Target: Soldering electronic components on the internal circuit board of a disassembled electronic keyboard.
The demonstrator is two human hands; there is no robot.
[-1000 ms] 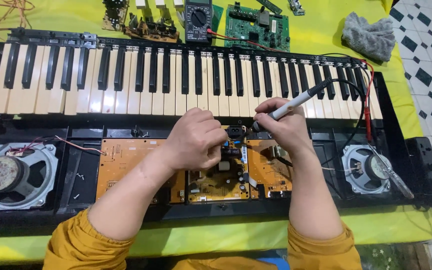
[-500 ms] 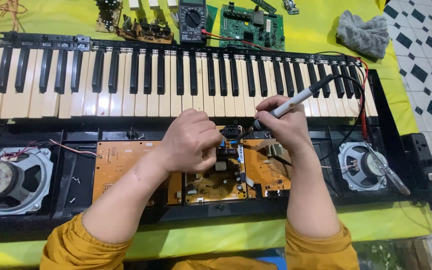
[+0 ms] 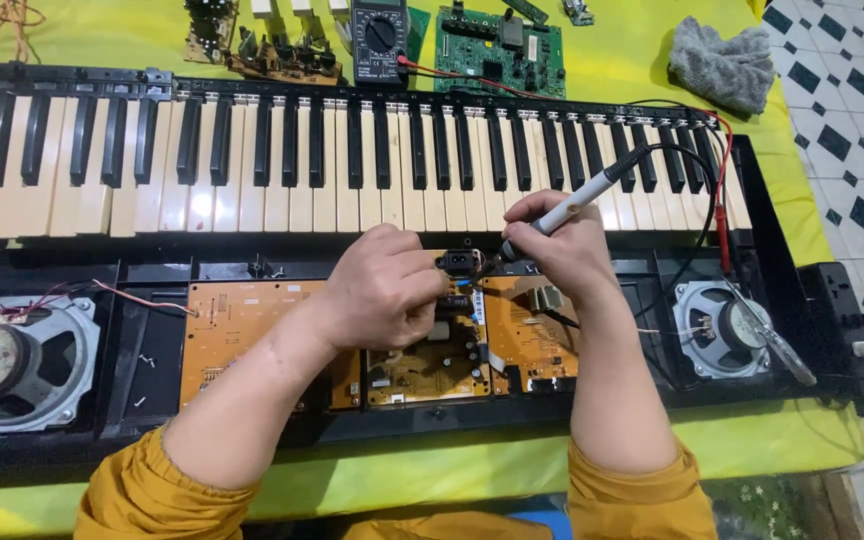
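Both our hands work over the orange circuit board [image 3: 252, 330]: our right hand [image 3: 562, 250] grips a soldering iron [image 3: 577, 200], our left hand [image 3: 382, 290] pinches a small black component [image 3: 457, 262].

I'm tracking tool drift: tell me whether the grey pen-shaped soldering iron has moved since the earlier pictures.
No. The grey pen-shaped soldering iron keeps its place against the keyboard's black keys, tip by the small black socket.

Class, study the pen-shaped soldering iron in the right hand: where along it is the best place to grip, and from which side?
Grip the soldering iron on its grey handle, pencil-style, from the cord end at upper right. The dark tip slants down-left onto the orange circuit board, so the right hand holds behind it.
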